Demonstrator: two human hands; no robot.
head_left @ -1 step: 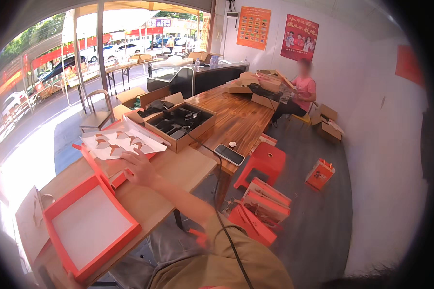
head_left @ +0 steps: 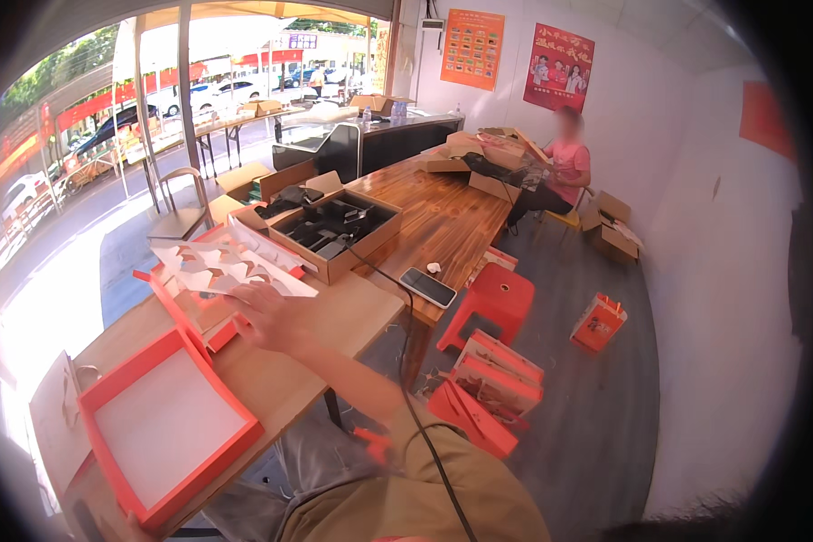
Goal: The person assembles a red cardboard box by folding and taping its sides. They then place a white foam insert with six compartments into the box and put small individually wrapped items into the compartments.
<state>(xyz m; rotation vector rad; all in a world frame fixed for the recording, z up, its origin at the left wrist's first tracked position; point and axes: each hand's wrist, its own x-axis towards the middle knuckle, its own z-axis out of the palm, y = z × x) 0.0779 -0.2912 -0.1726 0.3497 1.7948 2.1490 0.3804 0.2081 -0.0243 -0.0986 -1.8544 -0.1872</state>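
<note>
My right hand [head_left: 269, 318] reaches across the light wooden table [head_left: 352, 312] and grips the near edge of a white cardboard insert [head_left: 230, 266] with angular cut-outs. The insert lies tilted over an open red box [head_left: 199, 316]. Nearer to me, a red box lid with a white inside [head_left: 163, 425] rests at the table's front left. Only a small bit of my left hand [head_left: 128, 524] shows at that lid's lower corner, so its grip is hidden.
A brown carton of dark parts [head_left: 334, 230] stands behind the insert, with a cable running toward me. A phone [head_left: 428, 287] lies on the darker table. Red stool [head_left: 497, 298], red boxes [head_left: 488, 388] on the floor. A seated person [head_left: 565, 172] works at the far end.
</note>
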